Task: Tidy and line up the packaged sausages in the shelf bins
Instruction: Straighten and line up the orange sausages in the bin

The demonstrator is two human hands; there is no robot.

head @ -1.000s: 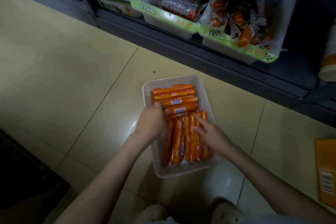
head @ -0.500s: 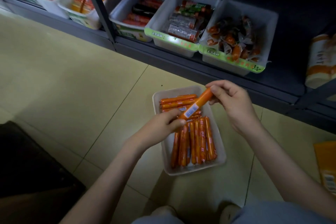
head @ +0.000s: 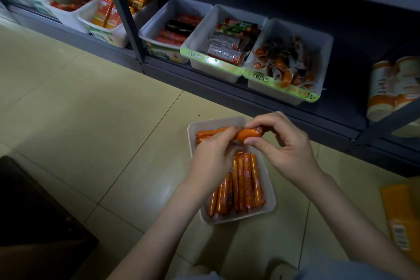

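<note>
A white bin (head: pixel 270 206) stands on the tiled floor in front of me. Several orange packaged sausages (head: pixel 246 183) lie lengthwise in its near half, and a few more (head: pixel 205 133) lie crosswise at its far end. Above the bin's far end I hold one orange sausage (head: pixel 248 133) nearly level. My left hand (head: pixel 213 157) grips its left part and hides that end. My right hand (head: pixel 286 150) pinches its right part between thumb and fingers, with the clipped tip sticking out.
A dark metal shelf (head: pixel 227 88) runs along the floor behind, holding several white bins (head: pixel 286 94) of wrapped sausages and snacks. An upright post (head: pixel 122 16) divides it. An orange box (head: pixel 402 218) lies at the right; a dark mat (head: pixel 34 211) lies at the left.
Both hands left the sausages in the bin and lifted one out. It was tilted half a second ago; now it is nearly level, with my left hand closer to my right.
</note>
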